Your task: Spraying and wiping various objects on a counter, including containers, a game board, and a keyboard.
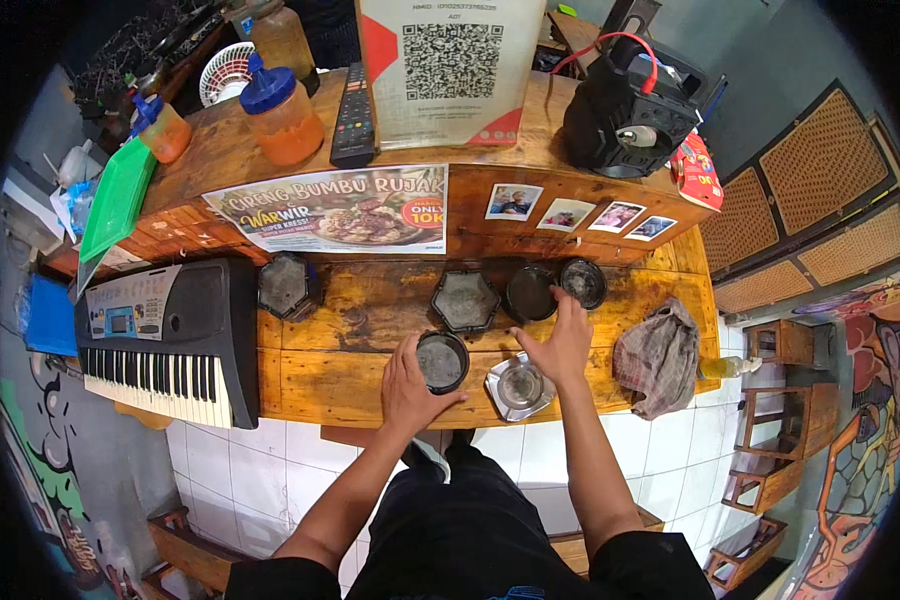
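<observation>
My left hand [405, 390] is curled around the side of a round black ashtray [442, 363] near the table's front edge, thumb below it and fingers at its left. My right hand [566, 341] has thumb and fingers spread beside another round black ashtray [530, 294]; its fingertips reach that rim, but a grip is not plain. Behind those fingers stands a smaller round black ashtray [583, 283]. A hexagonal black ashtray [466, 300] sits left of them, and a second hexagonal ashtray [285, 285] stands near the keyboard. Below my right hand lies a silvery square ashtray [519, 386].
An electronic keyboard [169, 341] occupies the left of the wooden table [345, 382]. A crumpled checked cloth [658, 356] lies at right. The raised shelf holds sauce bottles [281, 124], a remote control [354, 112], a printed-code stand [450, 124] and a black speaker [622, 120].
</observation>
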Tool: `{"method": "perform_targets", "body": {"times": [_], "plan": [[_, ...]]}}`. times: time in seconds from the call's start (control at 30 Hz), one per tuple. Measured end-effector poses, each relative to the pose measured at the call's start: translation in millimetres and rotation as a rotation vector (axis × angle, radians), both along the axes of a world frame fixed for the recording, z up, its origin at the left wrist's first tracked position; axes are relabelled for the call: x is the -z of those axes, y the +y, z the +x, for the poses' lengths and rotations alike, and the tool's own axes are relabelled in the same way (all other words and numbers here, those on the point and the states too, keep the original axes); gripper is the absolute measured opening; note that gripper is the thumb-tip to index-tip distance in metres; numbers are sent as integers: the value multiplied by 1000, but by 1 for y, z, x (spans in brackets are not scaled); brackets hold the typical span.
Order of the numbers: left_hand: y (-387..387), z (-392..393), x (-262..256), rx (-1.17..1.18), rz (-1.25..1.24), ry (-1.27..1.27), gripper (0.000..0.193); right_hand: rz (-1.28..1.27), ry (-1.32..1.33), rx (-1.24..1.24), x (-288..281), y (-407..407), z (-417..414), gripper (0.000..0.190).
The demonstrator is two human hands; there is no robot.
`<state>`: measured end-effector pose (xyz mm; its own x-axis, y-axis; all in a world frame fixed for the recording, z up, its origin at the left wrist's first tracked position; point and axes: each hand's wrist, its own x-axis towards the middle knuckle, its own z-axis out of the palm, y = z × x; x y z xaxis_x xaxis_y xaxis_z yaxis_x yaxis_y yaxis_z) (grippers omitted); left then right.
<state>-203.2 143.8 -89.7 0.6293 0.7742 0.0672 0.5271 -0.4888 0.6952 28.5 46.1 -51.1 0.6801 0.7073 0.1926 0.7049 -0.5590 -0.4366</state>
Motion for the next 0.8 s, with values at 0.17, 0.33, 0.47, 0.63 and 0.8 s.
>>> {"method": "perform_targets", "body": {"times": [0.17,0.33,0.47,0.63,0.8], "plan": [[-5,8,13,-67,89,-6,111,-5,-12,45,14,11,14,90],[-1,-11,3,-117,13,-87,110,-98,-153,-47,25,19,23,103],[7,-17,-9,-184,11,-105,107,-317,-178,-150,14,30,47,108],[17,-18,-19,-206,-1,-160,110,-218,-271,-240,25,37,58,105],[42,-16,-15,-278,-25,-268,103,-289,-208,-254,12,35,56,105]]}}
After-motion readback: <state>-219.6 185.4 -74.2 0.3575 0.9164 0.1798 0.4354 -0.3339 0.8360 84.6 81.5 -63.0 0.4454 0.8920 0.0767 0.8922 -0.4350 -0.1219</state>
